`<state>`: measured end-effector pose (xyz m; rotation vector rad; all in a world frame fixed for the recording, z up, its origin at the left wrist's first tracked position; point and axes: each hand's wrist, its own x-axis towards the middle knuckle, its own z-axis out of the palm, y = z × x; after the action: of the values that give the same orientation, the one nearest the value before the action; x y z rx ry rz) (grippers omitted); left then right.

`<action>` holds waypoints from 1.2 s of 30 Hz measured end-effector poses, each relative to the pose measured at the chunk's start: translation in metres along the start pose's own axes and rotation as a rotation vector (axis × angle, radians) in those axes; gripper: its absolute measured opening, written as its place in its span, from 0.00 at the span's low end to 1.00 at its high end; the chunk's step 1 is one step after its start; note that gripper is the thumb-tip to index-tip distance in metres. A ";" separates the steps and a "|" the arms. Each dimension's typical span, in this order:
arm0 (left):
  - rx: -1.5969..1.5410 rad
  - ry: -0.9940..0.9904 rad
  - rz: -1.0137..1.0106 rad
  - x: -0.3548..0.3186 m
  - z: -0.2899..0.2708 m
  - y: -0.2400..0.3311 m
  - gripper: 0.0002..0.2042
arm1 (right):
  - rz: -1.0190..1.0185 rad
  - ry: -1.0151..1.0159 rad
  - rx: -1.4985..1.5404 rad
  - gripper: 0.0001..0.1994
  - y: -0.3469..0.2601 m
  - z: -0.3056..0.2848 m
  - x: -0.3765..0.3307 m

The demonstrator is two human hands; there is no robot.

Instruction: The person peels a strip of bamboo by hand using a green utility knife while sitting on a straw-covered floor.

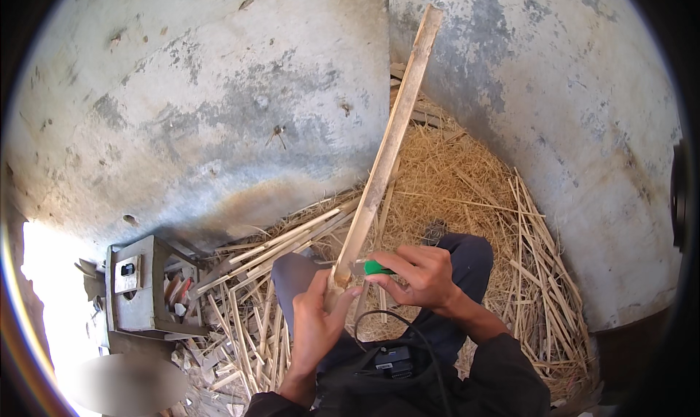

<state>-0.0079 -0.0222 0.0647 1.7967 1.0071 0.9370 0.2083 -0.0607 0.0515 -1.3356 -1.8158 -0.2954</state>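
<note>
A long split bamboo piece [386, 151], hollowed like a trough, slants up from my lap toward the wall corner. My left hand [317, 322] is closed round its near end, with the thumb along the edge. In my right hand [423, 277] is a tool with a green handle [375, 267], gripped between thumb and fingers right beside the bamboo's near end. A thin blade seems to point toward the bamboo, but it is too small to make out. Both hands are above my bent knees, close together.
Pale shavings [445, 165] are heaped ahead of me. Bamboo strips lie in piles on the right [539, 300] and left [255, 337]. A wooden stool [157, 286] stands at left. Worn walls [240, 125] meet ahead. A black device [394, 360] with a cable rests at my lap.
</note>
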 end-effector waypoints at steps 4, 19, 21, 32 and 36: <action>-0.002 -0.014 -0.020 0.000 -0.001 -0.001 0.12 | 0.005 -0.020 0.010 0.16 0.002 0.002 -0.001; 0.006 -0.062 -0.039 0.001 -0.006 0.004 0.12 | 0.028 0.020 -0.012 0.16 0.001 0.005 -0.004; 0.010 -0.063 -0.039 0.002 -0.005 0.004 0.12 | 0.020 0.018 -0.001 0.16 0.002 0.004 -0.005; 0.029 -0.057 -0.053 -0.002 -0.004 -0.002 0.12 | 0.044 0.026 -0.014 0.15 0.002 0.010 -0.010; 0.035 -0.057 -0.064 -0.003 -0.004 0.000 0.11 | 0.036 0.037 -0.039 0.15 0.003 0.012 -0.012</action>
<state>-0.0126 -0.0237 0.0651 1.7991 1.0447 0.8292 0.2058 -0.0601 0.0345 -1.3791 -1.7620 -0.3358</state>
